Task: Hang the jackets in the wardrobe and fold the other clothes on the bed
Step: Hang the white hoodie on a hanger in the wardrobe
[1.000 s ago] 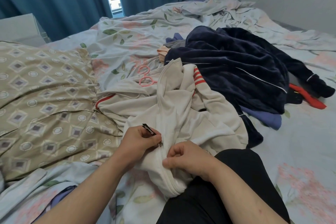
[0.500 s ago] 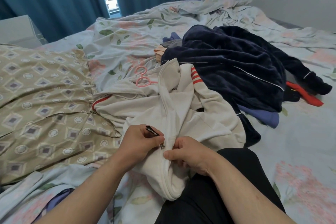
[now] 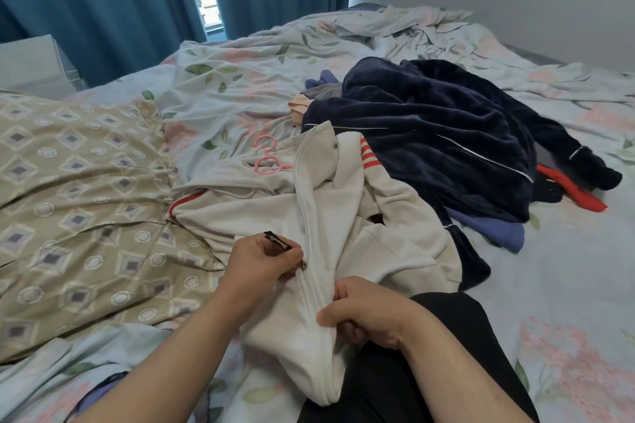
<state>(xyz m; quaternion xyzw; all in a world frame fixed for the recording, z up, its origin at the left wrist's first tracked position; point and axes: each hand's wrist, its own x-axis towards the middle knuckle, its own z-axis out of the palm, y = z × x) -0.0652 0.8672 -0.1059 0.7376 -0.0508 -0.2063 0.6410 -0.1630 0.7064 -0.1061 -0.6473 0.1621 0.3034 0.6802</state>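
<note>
Head view: the left hand (image 3: 256, 264) has its fingers (image 3: 285, 252) curled together, pinching the zipper pull (image 3: 302, 264) of the white jacket (image 3: 343, 216), with a black tab (image 3: 280, 240) sticking out above them. The right hand (image 3: 364, 312) clamps the zipped front lower down, near the hem. The jacket lies crumpled on the near middle of the floral bed (image 3: 567, 285), touching a navy fleece jacket (image 3: 429, 134) on the right, with a pink hanger (image 3: 269, 161) at its far edge. A beige patterned quilt (image 3: 79, 199) lies to the left, and teal curtains (image 3: 103, 3) hang far behind.

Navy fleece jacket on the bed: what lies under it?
From under the navy jacket poke a lilac-blue garment at the near edge, a red cloth and something black at the right, a peach cloth at the left. How far they run underneath is covered.
</note>
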